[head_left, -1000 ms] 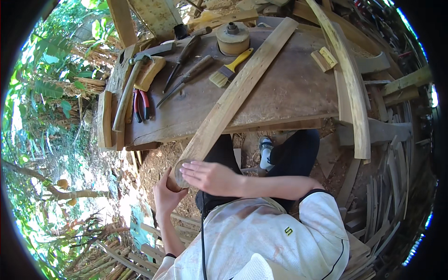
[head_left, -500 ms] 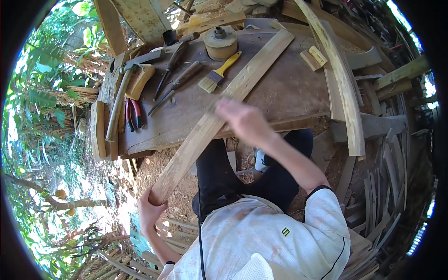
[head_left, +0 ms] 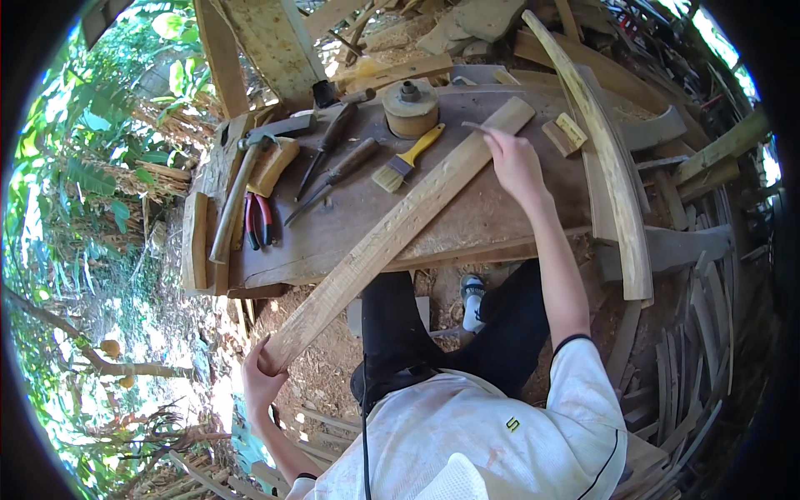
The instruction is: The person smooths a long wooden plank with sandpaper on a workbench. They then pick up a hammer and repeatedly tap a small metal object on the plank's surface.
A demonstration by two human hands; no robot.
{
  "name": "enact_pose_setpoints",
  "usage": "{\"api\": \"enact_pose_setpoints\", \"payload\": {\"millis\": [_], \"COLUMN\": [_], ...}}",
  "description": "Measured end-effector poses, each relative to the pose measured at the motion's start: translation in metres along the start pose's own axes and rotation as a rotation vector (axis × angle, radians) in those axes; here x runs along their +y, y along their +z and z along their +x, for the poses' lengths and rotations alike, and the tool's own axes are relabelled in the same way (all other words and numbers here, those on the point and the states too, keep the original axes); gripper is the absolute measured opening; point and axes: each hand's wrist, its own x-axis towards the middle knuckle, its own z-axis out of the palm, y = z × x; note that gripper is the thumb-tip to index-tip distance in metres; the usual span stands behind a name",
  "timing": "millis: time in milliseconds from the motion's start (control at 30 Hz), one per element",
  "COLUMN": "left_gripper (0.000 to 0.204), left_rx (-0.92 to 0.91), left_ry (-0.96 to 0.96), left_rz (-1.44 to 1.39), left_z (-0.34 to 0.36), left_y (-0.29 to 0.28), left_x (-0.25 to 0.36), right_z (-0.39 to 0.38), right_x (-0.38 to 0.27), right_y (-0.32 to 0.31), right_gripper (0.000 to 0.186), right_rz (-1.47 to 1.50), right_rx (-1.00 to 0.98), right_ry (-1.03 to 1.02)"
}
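Observation:
A long wooden plank [head_left: 400,218] slants across the workbench, from its far right down past the near edge. My left hand [head_left: 262,377] is closed around the plank's near end, thumb over the top. Near the far end, my right hand [head_left: 514,162] has its fingers pinched on a small thin, flat piece [head_left: 475,127] that pokes out to the left over the plank; its kind is unclear. Left of the plank a brush [head_left: 407,158] with a yellow handle lies on the bench, close to a round wooden block [head_left: 411,108] with a metal fitting on top.
On the workbench [head_left: 333,242], toward the left, lie a hammer [head_left: 240,187], red-handled pliers [head_left: 257,221] and two wooden-handled pointed tools [head_left: 337,173]. A small wood block [head_left: 564,135] sits at the right, near a long curved strip [head_left: 612,175]. Offcuts are piled further right.
My right hand has moved up and right along the plank to its far part. My left hand keeps hold of the near end. The whole view has shifted slightly.

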Motion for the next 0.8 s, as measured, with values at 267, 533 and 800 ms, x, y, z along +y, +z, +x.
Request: {"api": "enact_pose_setpoints", "payload": {"millis": [267,533,800], "left_gripper": [0.082,0.090,0.051], "left_rx": [0.192,0.263,0.417], "left_ry": [0.164,0.194,0.542], "left_rz": [0.070,0.262,0.019], "left_z": [0.020,0.020,0.045], "left_y": [0.018,0.017,0.018], "left_x": [0.014,0.048,0.093], "right_z": [-0.070,-0.071,-0.074], "right_x": [0.036,0.027,0.039], "right_y": [-0.003,0.001,-0.003], "right_gripper": [0.044,0.037,0.036], "right_rz": [0.016,0.050,0.529], "right_rx": [0.475,0.450,0.362], "right_ry": [0.051,-0.062,0.097]}}
